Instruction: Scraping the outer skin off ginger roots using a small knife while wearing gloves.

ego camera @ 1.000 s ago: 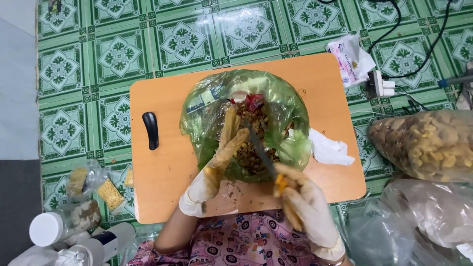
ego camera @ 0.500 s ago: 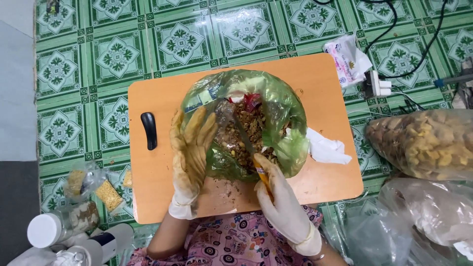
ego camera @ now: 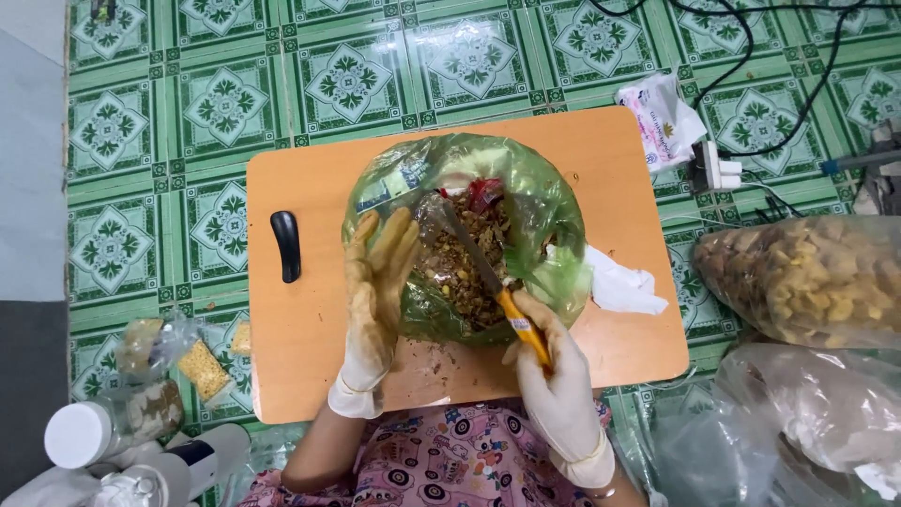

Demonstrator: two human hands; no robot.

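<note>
Bag: translucent green plastic bag (ego camera: 544, 202) with its mouth spread open, filled with brown chopped material (ego camera: 465, 263), lying at the middle of the orange wooden low table (ego camera: 300, 347)
Knife: yellow-handled knife (ego camera: 488, 282), blade angled into the brown contents, handle toward the near edge
Right hand: gloved right hand (ego camera: 558, 376) closed around the knife handle, at the near edge of the table
Left hand: gloved left hand (ego camera: 375, 291), fingers spread wide and flat against the bag's left side
Black object: small black oblong object (ego camera: 286, 246) near the table's left edge, well apart from the bag
Tissue: crumpled white tissue (ego camera: 624, 286) just beside the bag, toward the right edge
Floor: green patterned tiles (ego camera: 225, 103); clear bag of yellow snack pieces (ego camera: 807, 277) to the right of the table
</note>
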